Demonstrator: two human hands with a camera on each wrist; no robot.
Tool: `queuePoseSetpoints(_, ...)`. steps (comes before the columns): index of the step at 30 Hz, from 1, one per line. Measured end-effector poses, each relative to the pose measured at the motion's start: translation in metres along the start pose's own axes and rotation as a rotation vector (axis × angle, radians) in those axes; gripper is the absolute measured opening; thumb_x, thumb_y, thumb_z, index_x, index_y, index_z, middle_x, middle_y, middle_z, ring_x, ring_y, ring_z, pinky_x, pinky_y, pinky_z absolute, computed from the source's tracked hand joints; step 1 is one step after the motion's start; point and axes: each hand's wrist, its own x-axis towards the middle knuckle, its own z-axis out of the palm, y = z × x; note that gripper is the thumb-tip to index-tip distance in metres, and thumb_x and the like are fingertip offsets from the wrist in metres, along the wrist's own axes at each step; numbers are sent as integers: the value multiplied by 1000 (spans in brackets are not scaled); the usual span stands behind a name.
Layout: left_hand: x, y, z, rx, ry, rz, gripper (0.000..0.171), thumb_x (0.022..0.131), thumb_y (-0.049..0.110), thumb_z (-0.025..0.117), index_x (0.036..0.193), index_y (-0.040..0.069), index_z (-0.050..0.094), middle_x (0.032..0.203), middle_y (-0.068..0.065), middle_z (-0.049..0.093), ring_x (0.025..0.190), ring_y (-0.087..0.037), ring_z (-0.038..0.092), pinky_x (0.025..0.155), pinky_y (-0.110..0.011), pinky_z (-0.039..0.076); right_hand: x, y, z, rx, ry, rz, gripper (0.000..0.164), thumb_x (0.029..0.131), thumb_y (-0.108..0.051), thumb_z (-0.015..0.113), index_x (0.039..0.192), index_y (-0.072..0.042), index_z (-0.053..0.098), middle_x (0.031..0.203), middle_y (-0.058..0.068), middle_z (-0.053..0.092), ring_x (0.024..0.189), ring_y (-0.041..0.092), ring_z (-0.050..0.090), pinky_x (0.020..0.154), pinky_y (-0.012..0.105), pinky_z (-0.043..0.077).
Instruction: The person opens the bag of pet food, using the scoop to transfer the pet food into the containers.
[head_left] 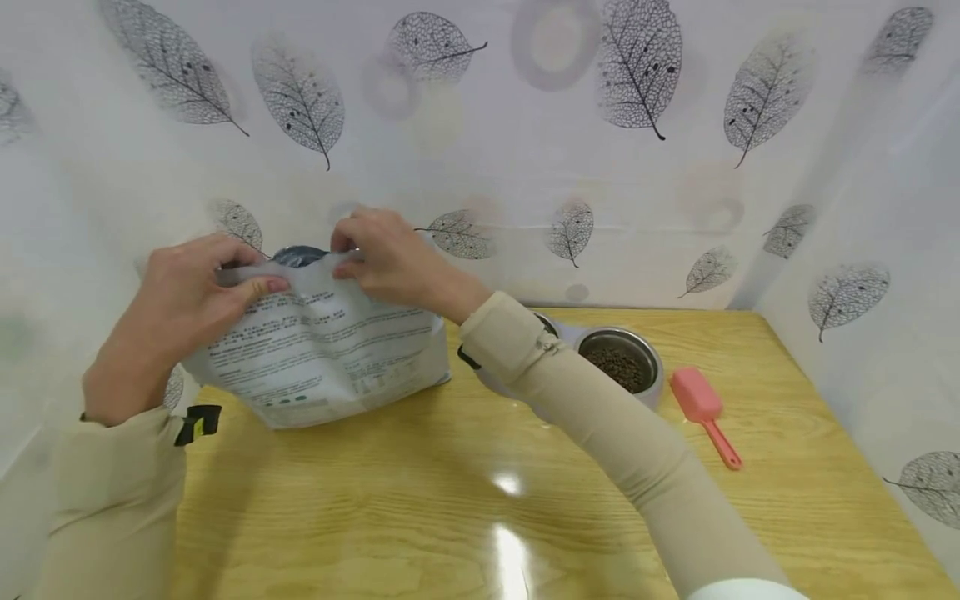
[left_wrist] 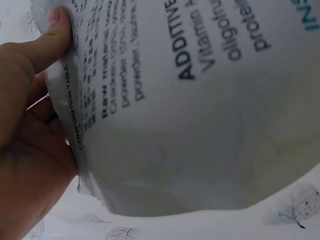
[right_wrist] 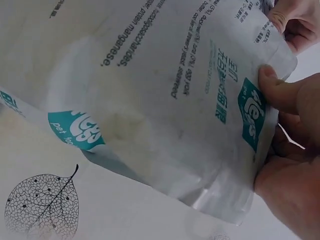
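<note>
A white pet food bag (head_left: 330, 350) with printed text stands on the left part of the table, its top edge up. My left hand (head_left: 187, 292) pinches the top edge at the left, thumb on the printed face. At the right part of the same edge my right hand (head_left: 397, 258) grips with thumb and fingers. Between the hands a dark lining shows at the bag's mouth. In the left wrist view the thumb (left_wrist: 57, 30) presses on the bag's printed side (left_wrist: 165, 125). Teal logos mark the bag (right_wrist: 165, 120) in the right wrist view.
A double bowl stand sits behind my right forearm; its right metal bowl (head_left: 626, 358) holds brown kibble. To its right lies a pink scoop (head_left: 697, 396) on the wooden table (head_left: 420, 517). A leaf-patterned curtain (head_left: 495, 150) hangs behind.
</note>
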Motion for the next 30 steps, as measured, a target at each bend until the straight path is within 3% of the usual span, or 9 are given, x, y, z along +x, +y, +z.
queuePoseSetpoints(2, -2, -1, 2, -17, 49, 52, 20, 74, 4, 90, 85, 1, 74, 85, -14, 75, 74, 17, 43, 65, -8, 35, 0, 1, 1, 21, 8, 3, 13, 97, -13, 70, 104, -1, 71, 104, 8, 71, 97, 16, 63, 87, 20, 50)
queuePoseSetpoints(4, -2, -1, 3, -22, 86, 103, 18, 74, 1, 89, 83, 1, 74, 83, -13, 75, 76, 16, 43, 66, -9, 36, 0, 3, 3, 16, 8, 2, 13, 99, -13, 68, 102, -1, 70, 102, 9, 70, 93, 16, 61, 83, 21, 49)
queuePoseSetpoints(7, -4, 0, 3, -26, 95, 127, 17, 75, -1, 88, 85, -2, 73, 84, -15, 74, 77, -1, 55, 68, -11, 36, -1, 4, 5, -13, -1, -4, 15, 101, -16, 65, 104, -1, 68, 101, 9, 68, 90, 16, 58, 80, 21, 47)
queuePoseSetpoints(11, -3, 5, 1, -8, -7, 39, 28, 80, 7, 87, 101, -5, 73, 97, -21, 72, 86, -32, 63, 75, -25, 40, -2, 3, 5, -27, -13, -7, 19, 101, -19, 66, 109, -2, 68, 105, 8, 66, 93, 16, 58, 82, 21, 47)
queuePoseSetpoints(12, -3, 7, 0, -3, -36, 8, 32, 81, 10, 87, 104, -5, 72, 100, -22, 71, 88, -35, 64, 76, -30, 41, -2, 2, 5, -21, -17, -5, 21, 100, -20, 67, 110, -2, 69, 106, 8, 66, 94, 16, 58, 83, 20, 47)
queuePoseSetpoints(15, -1, 11, 0, 4, -64, -40, 34, 81, 15, 88, 106, -4, 72, 101, -22, 71, 87, -33, 62, 75, -30, 40, -1, 1, 4, -18, -31, -1, 24, 98, -20, 70, 113, -2, 69, 109, 8, 66, 96, 15, 57, 83, 20, 47)
queuePoseSetpoints(19, -2, 11, 5, -8, 27, 50, 22, 78, 6, 88, 92, -3, 73, 88, -18, 73, 73, -22, 56, 66, -17, 35, -2, 1, 5, -6, -21, -10, 20, 99, -18, 69, 111, -2, 70, 105, 9, 66, 92, 16, 57, 79, 19, 46)
queuePoseSetpoints(23, -2, 10, 7, -16, 80, 118, 18, 77, 3, 87, 87, -2, 73, 83, -16, 73, 70, -19, 53, 65, -13, 33, -3, 2, 8, 13, 21, -36, 17, 99, -16, 68, 106, -1, 72, 97, 10, 65, 85, 16, 55, 72, 18, 44)
queuePoseSetpoints(30, 0, 18, 7, -19, 15, 90, 23, 83, 6, 84, 99, -6, 72, 94, -21, 71, 84, -33, 63, 74, -32, 41, -5, 2, 11, -11, 83, -92, 18, 100, -16, 67, 105, 0, 73, 93, 10, 64, 81, 16, 54, 69, 19, 42)
